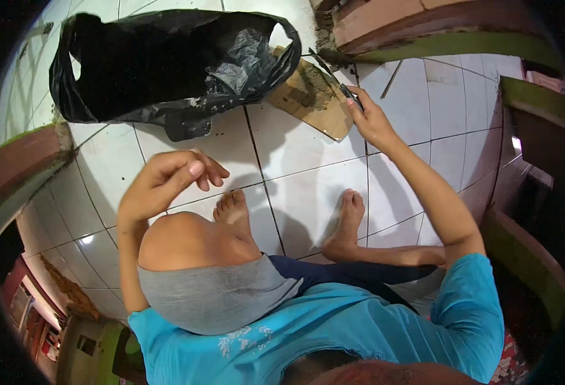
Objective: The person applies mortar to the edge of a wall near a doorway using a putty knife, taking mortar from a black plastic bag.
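Note:
My right hand [371,122] grips the black handle of a narrow, dark-bladed tool [334,76], perhaps a knife or slim trowel seen edge-on. Its tip points up and left toward a grimy tile edge. Below the blade lies a thin tan board [329,122] with a smear of wet grey paste [313,93], much like mortar. Left of the board, overlapping its edge, a large black plastic bag [160,106] stands gaping; its inside is too dark to make out. My left hand [170,178] hovers over my left knee, loosely curled with fingers apart, holding nothing.
White tiles [321,163] cover the floor, with my bare feet on them. A wooden piece with a green edge [449,48] stands at the far right, beside a thin stick [391,79]. More wooden furniture [29,160] borders the left; a green-edged frame [532,256] stands at right.

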Demonstrator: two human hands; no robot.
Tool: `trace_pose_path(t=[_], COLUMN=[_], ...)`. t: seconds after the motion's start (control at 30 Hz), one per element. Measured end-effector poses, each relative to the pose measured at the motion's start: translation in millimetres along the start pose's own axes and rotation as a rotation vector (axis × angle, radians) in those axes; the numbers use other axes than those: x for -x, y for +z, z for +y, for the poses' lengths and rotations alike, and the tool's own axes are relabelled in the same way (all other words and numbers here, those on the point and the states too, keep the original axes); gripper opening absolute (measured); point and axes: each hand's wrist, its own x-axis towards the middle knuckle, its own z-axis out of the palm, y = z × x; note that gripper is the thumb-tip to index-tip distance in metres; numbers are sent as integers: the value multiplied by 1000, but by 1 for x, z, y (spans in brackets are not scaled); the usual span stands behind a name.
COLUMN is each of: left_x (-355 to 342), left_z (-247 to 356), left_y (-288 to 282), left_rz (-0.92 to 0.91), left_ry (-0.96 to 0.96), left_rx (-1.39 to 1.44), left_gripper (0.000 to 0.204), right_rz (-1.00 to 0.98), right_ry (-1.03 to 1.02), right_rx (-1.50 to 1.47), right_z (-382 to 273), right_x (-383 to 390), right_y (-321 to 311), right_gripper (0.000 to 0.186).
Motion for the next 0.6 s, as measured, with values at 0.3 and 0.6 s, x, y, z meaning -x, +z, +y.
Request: trace_pose_path(t=[0.3,0.6], left_x=[-28,-31], left_z=[-159,-215], left_y=[72,102], left_rz=[-344,-585], left_ry=[-269,-312], left_rx=[114,113], left_gripper=[34,38], right_rz=[263,500], right_ry=[194,210], right_rx=[12,0], right_z=[2,-41], right_x=[-20,-11], right_y=[29,65], right_gripper=[43,44])
